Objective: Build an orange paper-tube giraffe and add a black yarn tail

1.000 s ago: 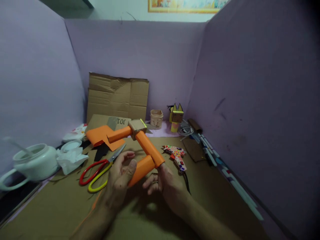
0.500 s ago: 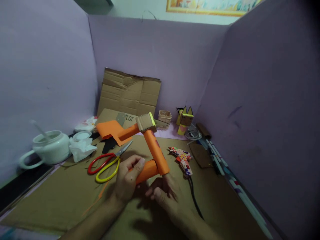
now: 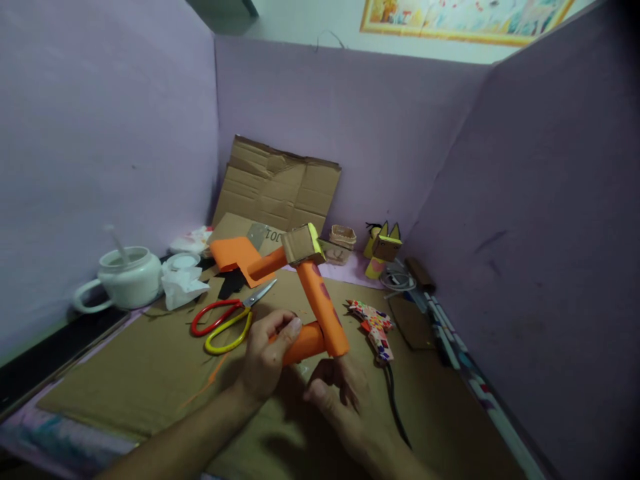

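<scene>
My left hand (image 3: 267, 357) is closed around the lower orange paper tube (image 3: 303, 343) of a craft figure. That tube joins an upright orange tube (image 3: 325, 310), which carries a small cardboard block (image 3: 301, 244) with a yellow edge on top. Another orange tube (image 3: 265, 263) runs from the block to the left. My right hand (image 3: 340, 397) is just below the joint of the two tubes, fingers curled, its fingertips touching the upright tube's base. The figure is held a little above the cardboard mat (image 3: 150, 373).
Red-and-yellow scissors (image 3: 225, 320) lie left of the hands, a patterned glue gun (image 3: 373, 323) with a black cord to the right. Orange paper (image 3: 233, 253), a white teapot (image 3: 125, 277), tissue (image 3: 183, 283), a leaning cardboard sheet (image 3: 280, 187), a small cat-eared box figure (image 3: 383, 248) and pens (image 3: 445, 327) stand behind. Purple walls enclose the space.
The view has shifted so everything sits further right. The upright tube has tilted steeper, and my right hand has slid under its base while the left thumb moved up onto the lower tube.
</scene>
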A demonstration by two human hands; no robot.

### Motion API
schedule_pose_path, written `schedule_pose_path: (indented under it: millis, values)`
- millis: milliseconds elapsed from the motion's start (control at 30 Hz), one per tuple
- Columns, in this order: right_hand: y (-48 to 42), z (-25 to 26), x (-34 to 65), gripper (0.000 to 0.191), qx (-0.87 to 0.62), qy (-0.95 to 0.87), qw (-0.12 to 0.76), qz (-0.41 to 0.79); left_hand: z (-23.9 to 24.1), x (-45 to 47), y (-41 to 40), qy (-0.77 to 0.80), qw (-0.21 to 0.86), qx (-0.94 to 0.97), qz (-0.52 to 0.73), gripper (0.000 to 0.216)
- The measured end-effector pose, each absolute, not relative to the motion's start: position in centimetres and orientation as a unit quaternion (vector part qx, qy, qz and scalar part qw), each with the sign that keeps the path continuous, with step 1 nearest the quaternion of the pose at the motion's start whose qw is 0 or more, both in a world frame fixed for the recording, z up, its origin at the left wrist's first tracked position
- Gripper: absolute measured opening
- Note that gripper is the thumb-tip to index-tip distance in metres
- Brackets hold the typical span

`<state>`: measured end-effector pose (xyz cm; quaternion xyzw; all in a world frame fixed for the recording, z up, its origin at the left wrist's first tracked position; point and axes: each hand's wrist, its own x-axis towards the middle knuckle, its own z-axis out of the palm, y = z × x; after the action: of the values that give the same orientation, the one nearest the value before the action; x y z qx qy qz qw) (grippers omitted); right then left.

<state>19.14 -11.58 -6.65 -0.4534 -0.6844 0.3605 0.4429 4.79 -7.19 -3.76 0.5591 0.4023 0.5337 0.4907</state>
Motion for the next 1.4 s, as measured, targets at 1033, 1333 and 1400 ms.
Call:
schedule_pose_path:
  millis: [1033,1333,1400]
  values:
    - [-10.7,-4.1,20.9,0.043,-0.536,-0.824,0.170,-0.070,-8.5,6.9,-3.0,0.326,0.505,0.729,0.329,0.022]
    - [-10.7,-4.0,20.5,0.045,-0.531,-0.822,0.199,-0.053,-9.0,6.9,-2.8,0.338,0.483,0.743,0.316,0.023]
    - [-10.7,-4.0,20.5,0.043,-0.532,-0.822,0.200,-0.046,-9.1,7.0,-2.8,0.339,0.482,0.744,0.314,0.024]
